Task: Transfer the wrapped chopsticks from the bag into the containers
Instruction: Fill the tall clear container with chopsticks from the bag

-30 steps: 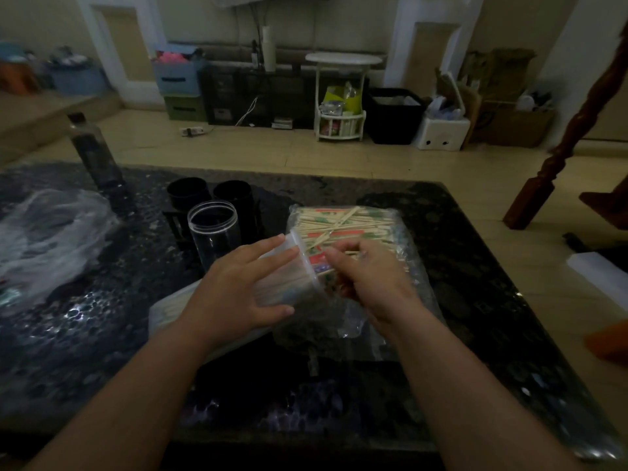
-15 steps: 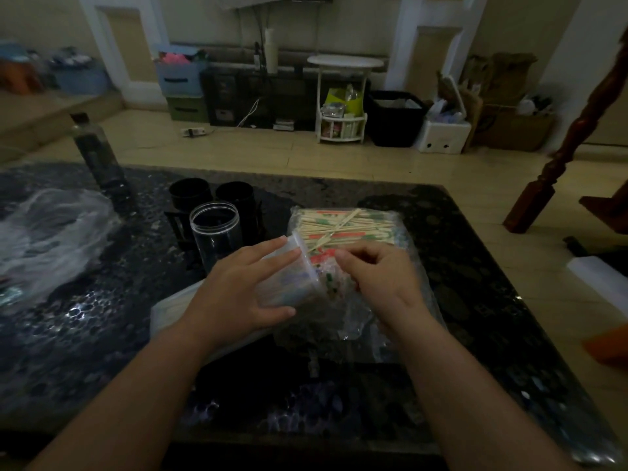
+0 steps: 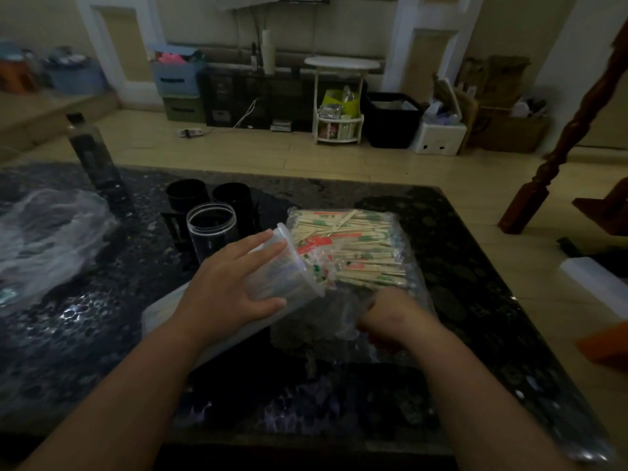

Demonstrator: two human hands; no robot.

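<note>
**Left hand tips a container at the bag's mouth, right hand low in the plastic**

A dark, speckled stone desk point(image 3: 458, 300) fills the lower part of the view. A heap of crumpled clear plastic point(image 3: 44, 239) lies on its left side. Right of centre lies the clear bag point(image 3: 404, 229), flat on the desk and packed with wrapped chopsticks point(image 3: 360, 253), pale sticks in sleeves with red and green print.

Both forearms reach in from the near edge. The left hand point(image 3: 231, 290) lies over a translucent container point(image 3: 292, 266), with its fingers spread along the upper wall and its thumb tucked under the lower side, and grips it tilted. The container's rim points to the right and touches the near left end of the chopstick pile. Some printed wrappers show through its wall.

The right hand point(image 3: 394, 317) sits lower, at the bag's near end, knuckles up and wrist bent down. It is blurred and its fingers are lost in the plastic, so I cannot tell whether it grips anything.

Behind the left hand a clear jar point(image 3: 210, 229) stands upright with its mouth uncovered. Two black cups point(image 3: 187, 195) stand side by side just beyond it. A dark bottle point(image 3: 91, 154) stands at the far left edge.
</note>
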